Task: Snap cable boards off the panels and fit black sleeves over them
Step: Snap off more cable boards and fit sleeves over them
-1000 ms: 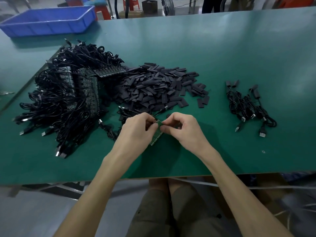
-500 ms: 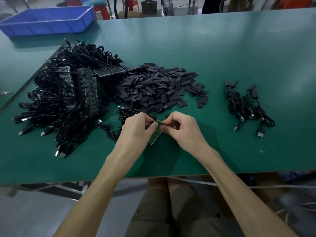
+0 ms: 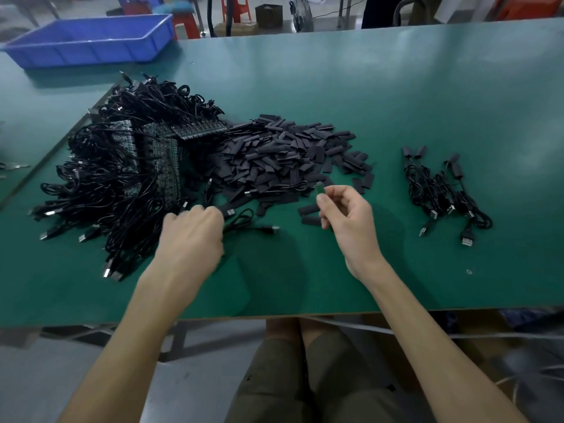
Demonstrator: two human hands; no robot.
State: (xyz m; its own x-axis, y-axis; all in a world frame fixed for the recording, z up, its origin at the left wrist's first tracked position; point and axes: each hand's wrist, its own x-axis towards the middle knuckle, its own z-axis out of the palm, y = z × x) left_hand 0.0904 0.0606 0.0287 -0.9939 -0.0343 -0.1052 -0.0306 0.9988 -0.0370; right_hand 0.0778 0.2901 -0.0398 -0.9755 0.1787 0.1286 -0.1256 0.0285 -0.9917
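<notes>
My right hand (image 3: pixel 348 215) pinches a small green cable board (image 3: pixel 319 189) between thumb and fingertips and holds it upright just in front of the heap of black sleeves (image 3: pixel 283 157). My left hand (image 3: pixel 192 236) is blurred, knuckles up, at the near edge of the big tangle of panels with black cables (image 3: pixel 137 166). Its fingers curl under, and what they hold is hidden. A loose black cable (image 3: pixel 244 222) with a USB plug lies on the green table (image 3: pixel 305 279) between my hands.
A small bunch of sleeved cables (image 3: pixel 442 196) lies to the right. A blue plastic bin (image 3: pixel 91 41) stands at the far left corner. The table's near edge runs just below my wrists, with my knees under it.
My hands, which were together on a panel strip, have parted. The right hand rose to the right with one green board; the left swung left to the cable pile.
</notes>
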